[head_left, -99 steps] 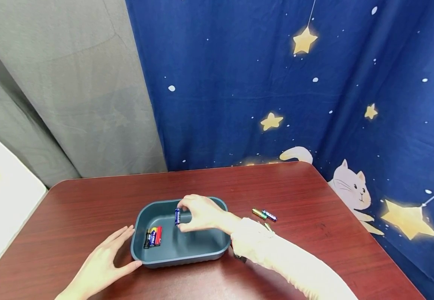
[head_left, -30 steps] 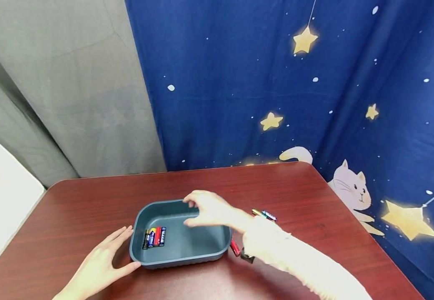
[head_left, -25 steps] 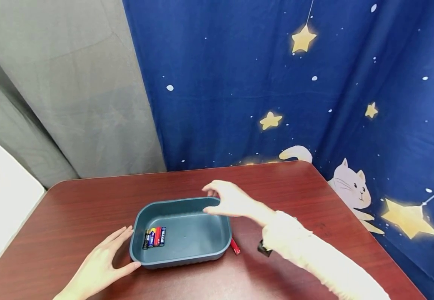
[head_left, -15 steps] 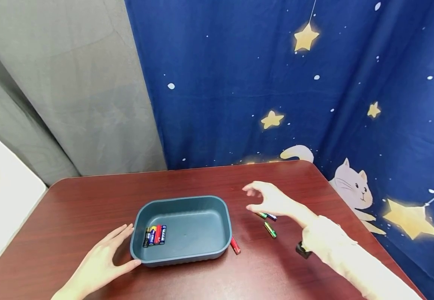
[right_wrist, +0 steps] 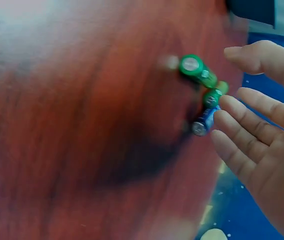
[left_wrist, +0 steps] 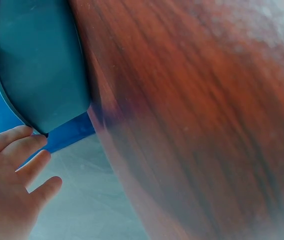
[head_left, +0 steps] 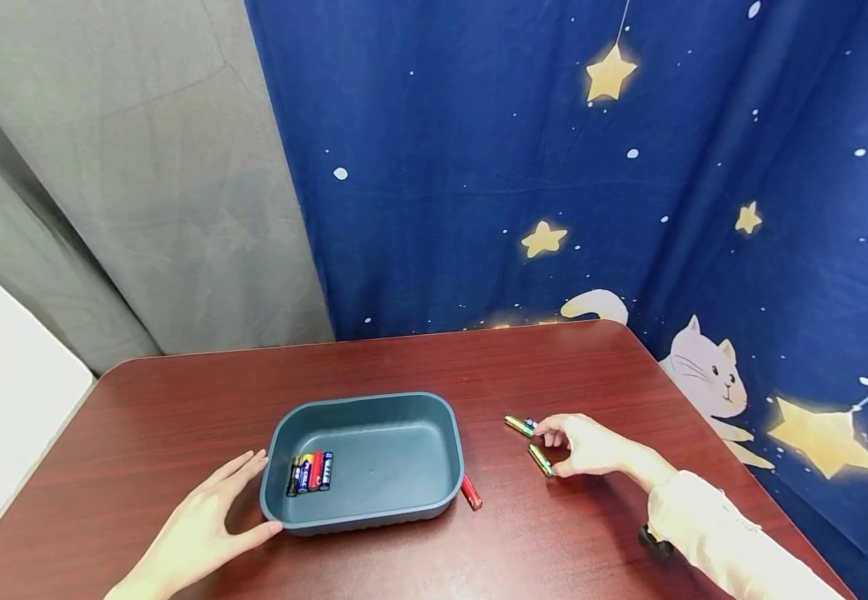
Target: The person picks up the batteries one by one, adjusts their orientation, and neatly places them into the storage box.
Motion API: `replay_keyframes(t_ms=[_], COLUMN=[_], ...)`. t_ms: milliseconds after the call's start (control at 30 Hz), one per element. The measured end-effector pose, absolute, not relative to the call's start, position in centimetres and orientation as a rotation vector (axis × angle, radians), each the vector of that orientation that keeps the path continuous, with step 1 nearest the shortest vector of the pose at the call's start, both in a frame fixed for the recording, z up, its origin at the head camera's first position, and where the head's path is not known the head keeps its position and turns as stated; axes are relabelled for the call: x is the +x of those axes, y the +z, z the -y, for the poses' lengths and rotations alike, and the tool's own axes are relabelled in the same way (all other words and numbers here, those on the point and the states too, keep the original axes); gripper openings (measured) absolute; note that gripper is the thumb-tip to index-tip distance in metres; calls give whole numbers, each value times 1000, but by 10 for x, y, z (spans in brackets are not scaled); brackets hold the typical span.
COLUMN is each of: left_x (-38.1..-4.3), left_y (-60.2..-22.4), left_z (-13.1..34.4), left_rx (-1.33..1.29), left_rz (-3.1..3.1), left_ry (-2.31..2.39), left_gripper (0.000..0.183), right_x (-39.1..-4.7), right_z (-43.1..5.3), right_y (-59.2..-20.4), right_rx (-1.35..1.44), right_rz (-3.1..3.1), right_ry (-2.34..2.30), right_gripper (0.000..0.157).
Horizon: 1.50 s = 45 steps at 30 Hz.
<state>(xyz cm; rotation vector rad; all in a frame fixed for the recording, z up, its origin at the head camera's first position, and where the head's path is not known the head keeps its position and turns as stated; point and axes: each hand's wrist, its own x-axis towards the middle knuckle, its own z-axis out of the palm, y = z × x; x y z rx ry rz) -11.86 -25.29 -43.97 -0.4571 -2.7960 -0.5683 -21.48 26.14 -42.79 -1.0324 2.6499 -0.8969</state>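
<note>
A dark teal rectangular tub stands on the table. Against its left end rests my left hand, fingers straight and thumb spread at the near corner; the left wrist view shows its fingertips at the rim. Several batteries lie side by side at the left of the tub floor. Over on the right, my right hand reaches down with thumb and fingers apart, holding nothing. By its fingertips lie a green-and-gold battery, a second green-and-gold one and a blue battery, partly hidden by the fingers in the head view.
On the table, a red battery lies against the tub's right end. The brown wooden table ends at a grey curtain and a blue star-patterned curtain. A white surface is at the left.
My right hand set a blue battery down beside the others in the tub, let go, and moved right and down to the loose batteries. My left hand has stayed at the tub.
</note>
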Motion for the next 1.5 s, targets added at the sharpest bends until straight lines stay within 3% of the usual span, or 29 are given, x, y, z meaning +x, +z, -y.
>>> replay_keyframes(t_ms=[833,1500], left_x=[-119,-119], left_y=[-443,-441], left_z=[253,254], left_rx=[-443,-456], left_rz=[2797,2794], left_ry=[-525,-572], left_gripper=[84,82], right_x=[-209,-235], right_z=[-253,-183], right_y=[-439,-369], right_rx=[-1048,-1147], right_rz=[-2777,-2764], right_ry=[-746,-856], right_gripper=[32,38])
